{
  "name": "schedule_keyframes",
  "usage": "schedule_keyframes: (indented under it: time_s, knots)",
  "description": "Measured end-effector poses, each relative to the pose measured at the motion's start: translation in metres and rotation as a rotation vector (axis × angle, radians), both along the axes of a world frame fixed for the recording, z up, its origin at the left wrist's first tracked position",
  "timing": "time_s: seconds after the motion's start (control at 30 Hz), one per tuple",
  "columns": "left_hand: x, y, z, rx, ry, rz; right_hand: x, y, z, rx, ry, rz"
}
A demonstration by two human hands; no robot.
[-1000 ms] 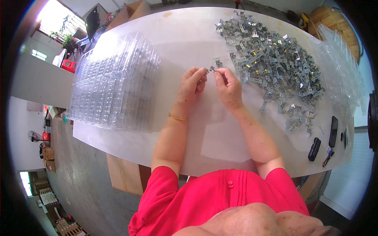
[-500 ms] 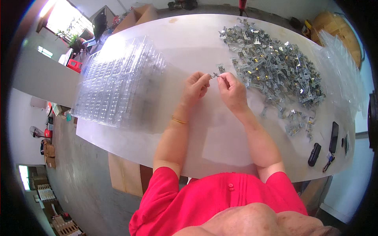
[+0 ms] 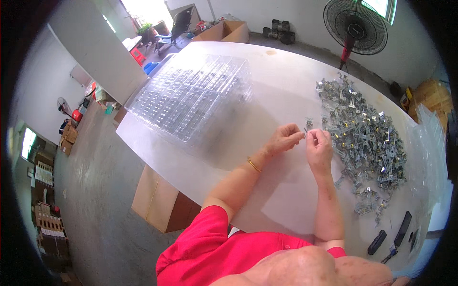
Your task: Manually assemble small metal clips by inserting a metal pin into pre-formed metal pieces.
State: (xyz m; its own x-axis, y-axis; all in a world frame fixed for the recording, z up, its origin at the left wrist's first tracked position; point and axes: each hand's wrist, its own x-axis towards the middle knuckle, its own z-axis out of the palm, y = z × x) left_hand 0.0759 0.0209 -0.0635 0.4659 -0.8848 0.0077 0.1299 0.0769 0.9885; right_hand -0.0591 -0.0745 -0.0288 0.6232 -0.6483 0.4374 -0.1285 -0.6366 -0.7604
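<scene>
My left hand point(image 3: 286, 138) is closed in a pinch, its fingertips at one side of a small grey metal part point(image 3: 306, 132). Opposite it, my right hand point(image 3: 319, 148) pinches the same part between thumb and fingers. Fingertips cover most of the part, so its full shape is hidden. Just beyond the hands lies a loose metal clip point(image 3: 309, 122). To the right of my right hand spreads a big heap of grey metal clips point(image 3: 365, 138), some with yellowish pieces.
A stack of clear plastic trays point(image 3: 191, 95) stands at the left of the white table point(image 3: 267, 209). Clear plastic sheets point(image 3: 427, 152) lie at the right edge. A black phone point(image 3: 403, 229), a black case point(image 3: 377, 242) and keys point(image 3: 390, 255) rest near right. Beyond stands a fan point(image 3: 355, 29).
The view has swung left and up, so table and hands appear farther right and lower. Both hands stay close together at the small metal part. The fan has come into view.
</scene>
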Motion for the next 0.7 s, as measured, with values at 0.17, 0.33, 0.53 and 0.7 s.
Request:
schedule_keyframes:
  time_s: [0.17, 0.33, 0.53, 0.7]
  knots:
    - [-0.013, -0.003, 0.006, -0.007, -0.01, -0.093, 0.0, -0.005, -0.006, -0.003, -0.081, -0.035]
    - [-0.005, -0.008, 0.004, -0.039, 0.241, -0.064, -0.001, -0.013, 0.01, -0.048, -0.2, -0.086]
    - [0.01, 0.003, 0.012, -0.179, 0.451, 0.041, 0.008, -0.007, 0.007, 0.125, -0.184, -0.053]
    - [0.009, -0.002, 0.005, -0.191, 0.51, 0.008, 0.002, -0.005, 0.011, 0.127, -0.09, -0.052]
